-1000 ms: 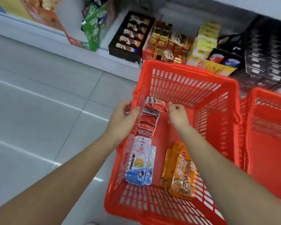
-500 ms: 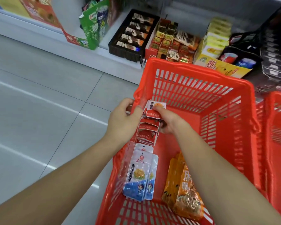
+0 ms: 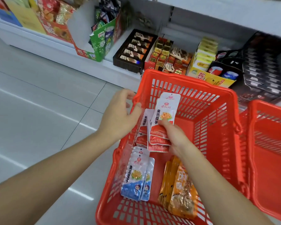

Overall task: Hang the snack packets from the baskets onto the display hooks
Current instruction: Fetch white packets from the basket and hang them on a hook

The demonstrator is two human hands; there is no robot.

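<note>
A red plastic basket (image 3: 221, 98) stands on the floor in front of me. My right hand (image 3: 173, 137) grips a bunch of red-and-white snack packets (image 3: 165, 114), lifted upright inside the basket. My left hand (image 3: 120, 116) hovers at the basket's left rim with fingers spread and relaxed, its fingertips beside more red-and-white packets (image 3: 144, 124) leaning on the left wall. Blue-and-white packets (image 3: 136, 174) lie on the basket floor at the left. Orange packets (image 3: 180, 187) lie to their right, partly hidden by my right forearm.
A second red basket (image 3: 269, 159) stands against the first on the right. Behind both runs a low white shelf (image 3: 81, 60) with boxed snacks, a black tray of bars (image 3: 133, 51) and dark boxes (image 3: 263, 70). Grey tiled floor (image 3: 39, 111) spreads to the left.
My right hand has taken hold of a bunch of red-and-white packets and raised them upright. My left hand has let go and opened beside the rim. The view has tilted up.
</note>
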